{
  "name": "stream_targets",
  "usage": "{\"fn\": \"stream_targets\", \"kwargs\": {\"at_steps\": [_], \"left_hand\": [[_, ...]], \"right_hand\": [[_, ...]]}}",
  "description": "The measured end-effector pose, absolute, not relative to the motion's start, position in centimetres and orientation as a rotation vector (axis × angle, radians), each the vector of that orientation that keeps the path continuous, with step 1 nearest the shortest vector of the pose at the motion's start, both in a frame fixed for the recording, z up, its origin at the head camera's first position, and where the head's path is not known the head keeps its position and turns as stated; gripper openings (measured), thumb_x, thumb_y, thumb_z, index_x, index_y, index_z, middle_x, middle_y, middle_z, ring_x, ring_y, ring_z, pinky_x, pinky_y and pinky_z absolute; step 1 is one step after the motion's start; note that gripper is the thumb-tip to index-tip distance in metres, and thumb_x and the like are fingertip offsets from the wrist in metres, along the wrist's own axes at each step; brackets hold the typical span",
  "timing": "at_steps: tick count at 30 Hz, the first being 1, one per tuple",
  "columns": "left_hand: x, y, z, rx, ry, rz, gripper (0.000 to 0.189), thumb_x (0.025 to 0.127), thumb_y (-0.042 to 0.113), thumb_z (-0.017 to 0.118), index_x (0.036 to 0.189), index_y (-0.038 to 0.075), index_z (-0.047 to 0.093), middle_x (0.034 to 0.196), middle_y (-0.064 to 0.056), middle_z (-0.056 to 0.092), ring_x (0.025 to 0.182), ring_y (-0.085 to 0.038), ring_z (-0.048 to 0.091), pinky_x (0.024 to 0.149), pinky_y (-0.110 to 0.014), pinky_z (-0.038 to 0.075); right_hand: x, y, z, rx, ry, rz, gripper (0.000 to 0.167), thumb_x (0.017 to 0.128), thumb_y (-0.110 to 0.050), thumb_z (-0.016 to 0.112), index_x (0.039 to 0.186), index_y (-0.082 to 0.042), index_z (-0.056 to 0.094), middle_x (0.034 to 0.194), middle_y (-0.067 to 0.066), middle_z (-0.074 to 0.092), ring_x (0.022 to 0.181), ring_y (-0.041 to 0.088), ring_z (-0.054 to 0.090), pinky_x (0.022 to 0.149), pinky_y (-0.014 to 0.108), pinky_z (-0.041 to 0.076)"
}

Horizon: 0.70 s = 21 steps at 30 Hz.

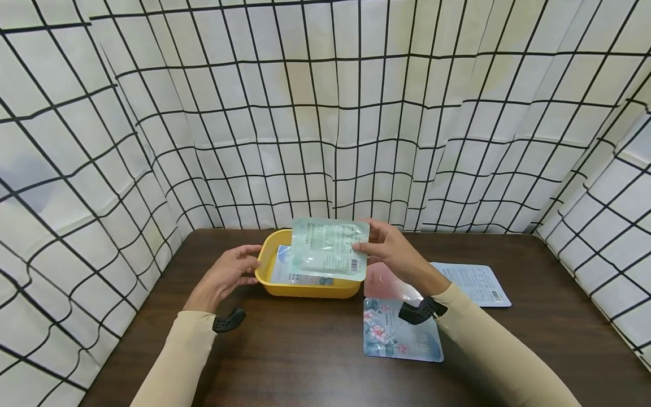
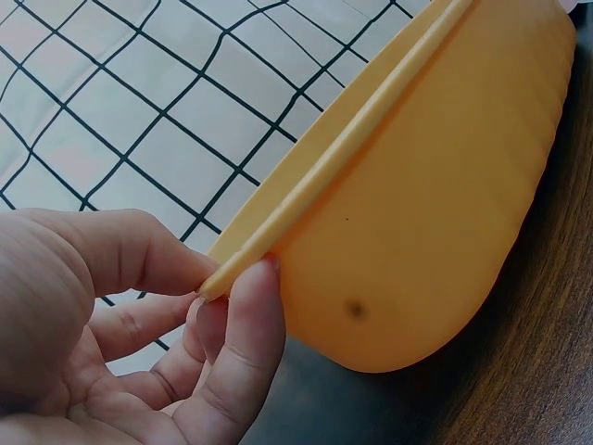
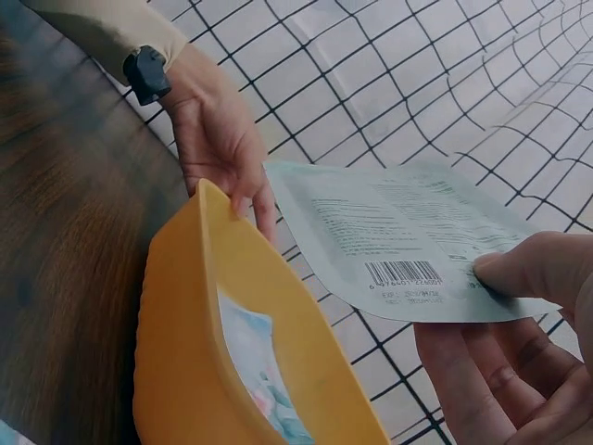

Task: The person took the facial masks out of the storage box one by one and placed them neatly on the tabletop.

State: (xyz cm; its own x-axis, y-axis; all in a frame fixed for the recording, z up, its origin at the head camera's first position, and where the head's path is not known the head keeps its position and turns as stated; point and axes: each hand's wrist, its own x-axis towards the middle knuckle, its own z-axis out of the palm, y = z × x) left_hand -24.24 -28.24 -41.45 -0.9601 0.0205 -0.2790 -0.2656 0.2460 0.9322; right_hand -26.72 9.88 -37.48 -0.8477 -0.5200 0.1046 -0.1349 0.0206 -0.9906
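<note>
A yellow plastic basin (image 1: 310,291) stands on the table, with a light blue sheet-mask packet (image 1: 281,265) lying inside. At its left end my left hand (image 1: 229,274) pinches the rim; the left wrist view shows thumb and fingers on either side of the rim (image 2: 306,190). My right hand (image 1: 389,249) grips a pale green sheet-mask packet (image 1: 325,249) by its right edge, thumb on top and fingers beneath. This packet hangs above the basin, its printed side with a barcode (image 3: 405,273) facing up. It hides part of the basin's inside.
Right of the basin lie a pink packet (image 1: 383,282), a blue floral packet (image 1: 399,336) and a pale blue printed packet (image 1: 473,282), partly under my right forearm. A white curtain with black grid lines (image 1: 356,124) encloses the dark wooden table (image 1: 285,362).
</note>
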Motion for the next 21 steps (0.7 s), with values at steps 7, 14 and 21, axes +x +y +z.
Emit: {"fn": "stream_targets", "kwargs": {"at_steps": [7, 14, 21], "left_hand": [[-24.2, -28.1, -41.2, -0.237, 2.284, 1.773, 0.056, 0.099, 0.009, 0.056, 0.153, 0.007, 0.041, 0.124, -0.019, 0.054, 0.101, -0.028, 0.058, 0.081, -0.032, 0.06], [-24.1, -28.0, -41.2, -0.236, 2.296, 1.761, 0.056, 0.1, 0.009, 0.056, 0.153, 0.007, 0.04, 0.127, -0.021, 0.056, 0.101, -0.028, 0.058, 0.08, -0.033, 0.06], [-24.1, -28.0, -41.2, -0.245, 2.294, 1.761, 0.057, 0.1, 0.009, 0.057, 0.154, 0.007, 0.039, 0.128, -0.022, 0.056, 0.099, -0.028, 0.058, 0.079, -0.032, 0.06]], "right_hand": [[-26.0, 11.8, -37.4, -0.681, 2.017, -1.892, 0.056, 0.092, -0.01, 0.074, 0.144, -0.011, 0.052, 0.119, 0.016, 0.067, 0.096, 0.03, 0.073, 0.078, 0.048, 0.062], [-25.0, 14.4, -37.9, -0.656, 2.058, -1.863, 0.056, 0.093, -0.013, 0.074, 0.143, -0.009, 0.05, 0.119, 0.017, 0.068, 0.095, 0.03, 0.073, 0.075, 0.046, 0.062], [-24.1, 16.8, -38.1, -0.609, 2.119, -1.835, 0.054, 0.093, -0.015, 0.073, 0.142, -0.007, 0.05, 0.117, 0.016, 0.067, 0.094, 0.028, 0.073, 0.074, 0.043, 0.062]]}}
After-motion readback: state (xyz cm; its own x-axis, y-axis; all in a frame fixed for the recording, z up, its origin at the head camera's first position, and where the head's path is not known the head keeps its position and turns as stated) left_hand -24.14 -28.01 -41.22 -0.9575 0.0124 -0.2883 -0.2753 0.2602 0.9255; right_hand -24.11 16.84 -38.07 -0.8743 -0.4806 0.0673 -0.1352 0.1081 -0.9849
